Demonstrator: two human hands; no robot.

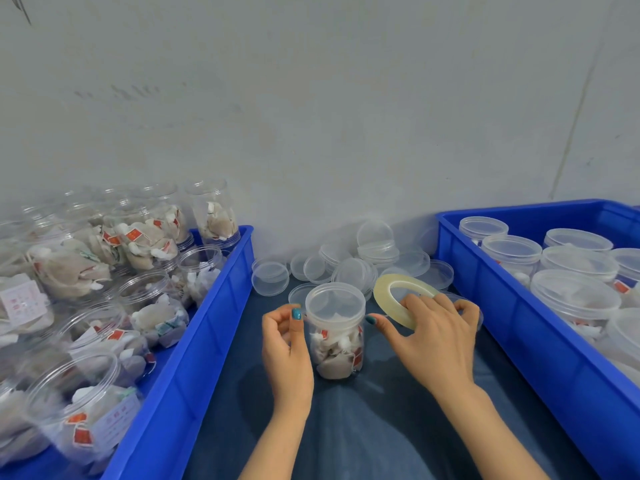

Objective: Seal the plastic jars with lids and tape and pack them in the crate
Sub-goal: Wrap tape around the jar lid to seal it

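The light, slick jar (335, 327), standing near centre, is probably best held at its stiff lid. The tape roll (381, 289) is clasped in the right grip (433, 336); whether anything is held by the curled left grip (287, 341) cannot be told.

A pale grey wall (311, 98) fills the upper half, with faint dark smudges (117, 91) at left and a thin dark scratch (22, 8) in the top corner. A vertical seam (575, 109) runs down its right side. Below lies creased dark blue cloth (381, 410).
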